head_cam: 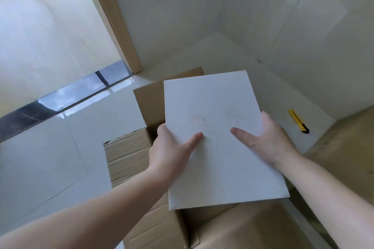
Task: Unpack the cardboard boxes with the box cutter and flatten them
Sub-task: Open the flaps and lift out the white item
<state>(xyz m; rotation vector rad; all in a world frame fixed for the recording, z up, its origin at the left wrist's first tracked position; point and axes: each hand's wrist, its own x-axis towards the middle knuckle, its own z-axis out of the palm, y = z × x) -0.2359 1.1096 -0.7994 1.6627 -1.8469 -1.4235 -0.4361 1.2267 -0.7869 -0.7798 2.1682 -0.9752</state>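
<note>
A flat white board [218, 137] is held above an open cardboard box [153, 218], its long axis running from the near edge away toward the corner of the room, leaning slightly to the left at the far end, with its broad face turned up toward the camera. The left hand [172, 147] grips the board's left edge about midway along: the thumb lies flat on the top face, pointing right, while the fingers curl out of sight beneath. The right hand [267, 137] holds the opposite edge in mirror fashion, thumb stretched leftward across the face, the fingers wrapped round the right edge and mostly hidden behind it. Both forearms reach in from the near corners of the view and converge on the board. The box sits on the pale tiled floor [50, 157], one flap [149, 99] standing open at its far side and a corrugated flap [127, 155] folded out to the left. A yellow box cutter [298, 121] lies on the floor well to the right (untouched by either hand), its long axis running diagonally, black end nearest the camera.
</note>
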